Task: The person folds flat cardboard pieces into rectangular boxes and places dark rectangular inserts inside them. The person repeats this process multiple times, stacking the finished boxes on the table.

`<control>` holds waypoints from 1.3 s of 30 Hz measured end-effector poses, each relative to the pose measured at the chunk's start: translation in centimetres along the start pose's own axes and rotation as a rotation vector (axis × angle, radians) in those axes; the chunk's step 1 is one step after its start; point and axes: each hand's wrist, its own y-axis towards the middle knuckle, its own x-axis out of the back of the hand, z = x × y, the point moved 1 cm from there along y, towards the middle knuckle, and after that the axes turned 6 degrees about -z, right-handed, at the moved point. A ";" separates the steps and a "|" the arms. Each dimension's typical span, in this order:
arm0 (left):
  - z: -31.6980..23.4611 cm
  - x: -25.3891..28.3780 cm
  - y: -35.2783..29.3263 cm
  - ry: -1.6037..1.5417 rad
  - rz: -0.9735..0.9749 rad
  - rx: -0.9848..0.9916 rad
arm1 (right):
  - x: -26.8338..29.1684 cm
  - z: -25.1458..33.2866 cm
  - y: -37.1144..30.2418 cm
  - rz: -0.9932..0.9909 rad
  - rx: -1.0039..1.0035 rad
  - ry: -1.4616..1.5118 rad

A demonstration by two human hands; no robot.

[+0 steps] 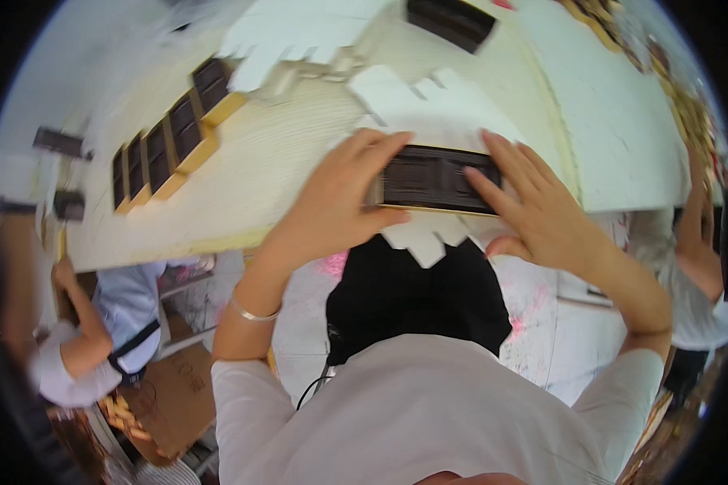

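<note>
writing (192,382), blurred, marked a carton (174,420) below the left hand (340,192), which held a dark tray (433,179) with the right hand (538,206).

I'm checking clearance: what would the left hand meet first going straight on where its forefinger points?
Probably the white card sheet beyond the dark tray, though the left hand might pass above; depth is unclear.

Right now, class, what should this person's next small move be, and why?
Perhaps press gently on the dark tray with the right hand: one of its fingers lies over the tray, while the left hand spans the opposite end.
</note>
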 end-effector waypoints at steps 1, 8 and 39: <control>-0.1 0.0 -0.1 0.011 0.000 0.008 | -0.4 0.3 -0.1 -0.036 -0.024 -0.017; 0.0 0.1 -2.2 -0.040 -0.089 -0.028 | 2.7 -5.3 -1.4 -0.113 0.089 -0.173; -3.8 -0.8 -3.7 0.311 -0.074 -0.171 | 0.5 2.7 -0.5 -0.065 -0.061 0.221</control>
